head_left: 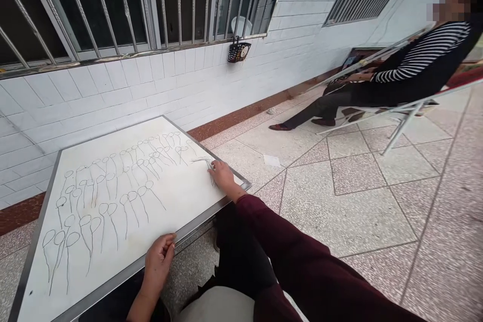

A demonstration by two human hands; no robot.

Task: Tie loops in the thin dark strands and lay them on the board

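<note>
Several thin dark wires (92, 231), each bent into a loop at one end with a long tail, lie in rows on a white tabletop (181, 206) with a metal edge. My right hand (223, 177) is at the table's right corner, fingers bent down and closed on a small bundle of thin wires (204, 160). Part of that bundle is hidden under the hand. My left hand (160, 259) is at the near edge, thumb and fingers pinched together. Whatever may be between those fingertips is too small to make out.
A person in a striped sleeve (418, 55) sits on a reclining chair (400, 123) at the right. A white tiled wall (143, 85) with barred windows runs behind the table. A small dark basket (239, 53) hangs from the bars. White paper (271, 161) lies on the floor.
</note>
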